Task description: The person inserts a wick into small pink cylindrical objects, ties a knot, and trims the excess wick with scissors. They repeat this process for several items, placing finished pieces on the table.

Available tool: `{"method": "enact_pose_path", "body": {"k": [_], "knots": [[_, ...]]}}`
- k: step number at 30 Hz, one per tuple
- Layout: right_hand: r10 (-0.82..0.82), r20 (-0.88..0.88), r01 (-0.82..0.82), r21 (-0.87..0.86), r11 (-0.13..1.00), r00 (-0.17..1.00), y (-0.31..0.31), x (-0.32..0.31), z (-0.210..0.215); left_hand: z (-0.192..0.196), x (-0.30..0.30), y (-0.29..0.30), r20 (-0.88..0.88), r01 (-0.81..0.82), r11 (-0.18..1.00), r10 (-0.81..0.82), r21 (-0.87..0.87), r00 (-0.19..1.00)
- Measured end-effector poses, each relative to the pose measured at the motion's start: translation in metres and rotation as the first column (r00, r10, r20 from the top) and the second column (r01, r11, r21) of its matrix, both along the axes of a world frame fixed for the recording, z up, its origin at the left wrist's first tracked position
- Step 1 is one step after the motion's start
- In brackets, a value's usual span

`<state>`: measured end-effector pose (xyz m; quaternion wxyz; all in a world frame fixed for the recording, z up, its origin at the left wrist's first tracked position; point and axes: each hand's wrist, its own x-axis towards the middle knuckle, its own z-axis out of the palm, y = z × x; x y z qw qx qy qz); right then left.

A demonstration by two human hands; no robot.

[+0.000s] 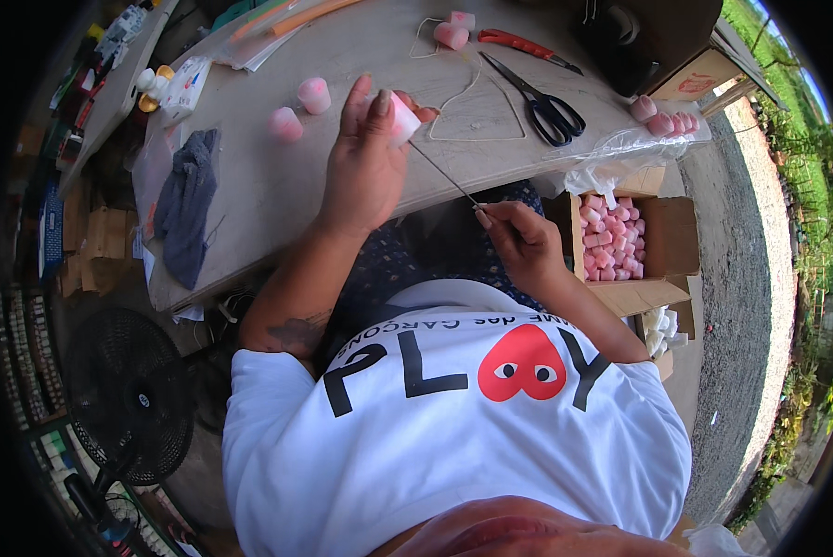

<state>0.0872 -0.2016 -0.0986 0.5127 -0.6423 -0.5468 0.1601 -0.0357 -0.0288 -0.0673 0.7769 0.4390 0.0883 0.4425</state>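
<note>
My left hand [372, 162] is closed around a short pink-and-white cylinder [401, 122], held up over the near edge of the table. A long thin metal rod [444, 171], like a needle, runs from the cylinder's lower end down to my right hand [526, 243]. The thumb and fingers of that hand pinch the rod's near end; how deep its far end goes is hidden. Two similar pink cylinders stand to the left, one upright cylinder [314, 95] and a nearer cylinder [284, 125]. A pale cord [477, 138] lies loosely beyond my hands, close to two more cylinders [451, 36].
Black-handled scissors [554, 119] and a red-handled cutter [518, 42] lie on the table [258, 195]. A grey cloth [184, 209] hangs over its left edge. Several pink pieces sit by a dark box [658, 46]. An open carton [671, 237] of pink cylinders stands right; a black fan [130, 395] stands left.
</note>
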Motion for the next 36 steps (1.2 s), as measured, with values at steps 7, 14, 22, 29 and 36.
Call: {"method": "enact_pose_path", "body": {"k": [7, 14, 22, 29, 36], "knots": [[0.025, 0.117, -0.033, 0.067, 0.997, 0.993, -0.009, 0.039, 0.003, 0.024, -0.024, 0.035, 0.005, -0.236, 0.969, 0.236, 0.072, 0.972], [-0.512, 0.577, 0.628, -0.001, 0.778, 0.636, 0.038, 0.197, 0.006, -0.017, -0.005, 0.043, -0.237, -0.132, 0.673, 0.428, 0.728, 0.872], [-0.093, 0.959, 0.702, -0.129, 0.701, 0.269, 0.149, 0.221, 0.028, -0.043, 0.006, 0.065, -0.209, -0.163, 0.584, 0.517, 0.795, 0.830], [-0.222, 0.346, 0.400, -0.620, 0.675, 0.912, 0.220, 0.197, 0.022, -0.042, 0.003, 0.059, -0.358, -0.055, 0.763, 0.365, 0.644, 0.859], [-0.368, -0.067, 0.313, -0.400, 0.862, 0.927, 0.178, 0.205, 0.026, -0.033, 0.001, 0.057, -0.275, -0.076, 0.788, 0.302, 0.612, 0.913]]}}
